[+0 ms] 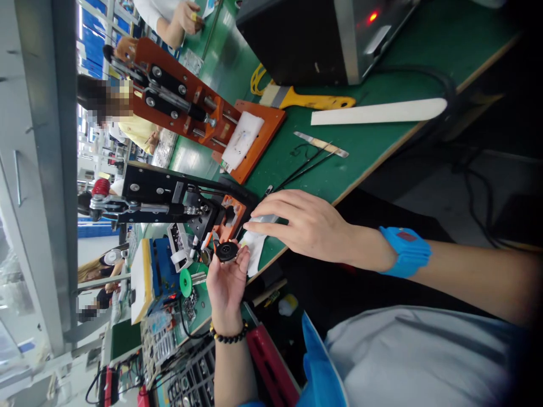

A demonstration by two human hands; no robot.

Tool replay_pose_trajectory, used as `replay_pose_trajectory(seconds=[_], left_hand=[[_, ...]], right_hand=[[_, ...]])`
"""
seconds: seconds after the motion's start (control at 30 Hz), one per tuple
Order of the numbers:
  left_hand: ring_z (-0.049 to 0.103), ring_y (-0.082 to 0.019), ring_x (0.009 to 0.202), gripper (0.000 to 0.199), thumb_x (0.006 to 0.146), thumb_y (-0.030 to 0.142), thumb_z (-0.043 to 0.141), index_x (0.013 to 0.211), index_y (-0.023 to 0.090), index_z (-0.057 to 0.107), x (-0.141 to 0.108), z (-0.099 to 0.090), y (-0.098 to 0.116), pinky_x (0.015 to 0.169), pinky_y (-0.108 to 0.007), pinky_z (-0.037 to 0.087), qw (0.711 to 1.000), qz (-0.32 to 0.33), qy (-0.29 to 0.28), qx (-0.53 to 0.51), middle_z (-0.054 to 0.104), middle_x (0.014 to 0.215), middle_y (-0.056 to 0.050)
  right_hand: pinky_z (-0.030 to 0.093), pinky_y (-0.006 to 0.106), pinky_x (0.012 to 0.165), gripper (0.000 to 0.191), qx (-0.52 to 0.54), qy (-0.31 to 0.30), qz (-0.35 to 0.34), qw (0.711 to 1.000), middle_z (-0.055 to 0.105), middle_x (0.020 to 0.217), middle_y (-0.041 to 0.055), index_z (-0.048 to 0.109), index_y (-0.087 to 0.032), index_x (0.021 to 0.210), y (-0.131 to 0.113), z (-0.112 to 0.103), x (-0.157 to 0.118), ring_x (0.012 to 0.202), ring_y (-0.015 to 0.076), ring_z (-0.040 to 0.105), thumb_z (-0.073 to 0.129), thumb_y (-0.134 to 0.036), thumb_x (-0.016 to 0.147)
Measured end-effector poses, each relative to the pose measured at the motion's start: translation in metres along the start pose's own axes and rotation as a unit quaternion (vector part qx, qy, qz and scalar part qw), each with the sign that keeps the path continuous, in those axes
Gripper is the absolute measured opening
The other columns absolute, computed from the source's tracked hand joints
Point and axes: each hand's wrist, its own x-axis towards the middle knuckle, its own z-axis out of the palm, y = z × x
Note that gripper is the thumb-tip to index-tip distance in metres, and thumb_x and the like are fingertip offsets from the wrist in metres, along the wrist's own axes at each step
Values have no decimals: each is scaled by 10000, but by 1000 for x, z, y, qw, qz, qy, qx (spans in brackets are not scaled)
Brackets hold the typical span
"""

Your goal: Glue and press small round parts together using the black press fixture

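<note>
In the head view, which is turned on its side, my left hand (pixel 228 288), with a dark bead bracelet, is palm up. Its fingers are closed around the edge of a round black part (pixel 227 251), whose face shows small holes at the centre. My right hand (pixel 305 226), with a blue wristband (pixel 406 252), hangs over the bench edge with fingers stretched out and slightly apart. Beneath those fingers lie a greyish translucent piece (pixel 266 219) and a white cloth (pixel 254 249); whether they touch it is unclear. The black-framed press (pixel 156 198) stands just beyond both hands.
An orange press (pixel 182 96) holds a white pad (pixel 243 138). On the green bench (pixel 365 152) are a yellow brush (pixel 316 100), white strip (pixel 377 112), blade (pixel 321 144), dark box (pixel 297 39) and green spool (pixel 185 282). Other people work beyond.
</note>
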Motion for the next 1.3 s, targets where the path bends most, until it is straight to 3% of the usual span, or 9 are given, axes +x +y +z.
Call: replay_pose_trajectory(seconds=[0.23, 0.93, 1.3], left_hand=[[783, -263, 965, 471, 680, 443, 969, 1012, 144, 825, -1, 8, 2, 911, -324, 649, 999, -3, 17, -35, 810, 1042, -116], [790, -251, 964, 431, 697, 386, 965, 1040, 165, 826, -3, 4, 0, 936, -327, 648, 998, -2, 29, -52, 815, 1070, -108], [790, -260, 951, 392, 721, 369, 941, 1020, 142, 827, -2, 4, -3, 915, -326, 656, 996, -7, 4, -89, 816, 1043, -119]], right_hand=[[563, 409, 995, 323, -12, 17, -6, 1000, 724, 1204, 51, 723, -234, 1259, 0, 1, -2, 1136, 231, 639, 573, -103, 1004], [571, 394, 1006, 274, -46, 19, -52, 997, 737, 1182, 39, 723, -210, 1222, -2, -10, 7, 1122, 216, 645, 625, -103, 991], [570, 392, 1012, 287, -62, -8, -93, 994, 750, 1179, 44, 724, -190, 1225, -5, -15, 21, 1109, 219, 656, 621, -82, 979]])
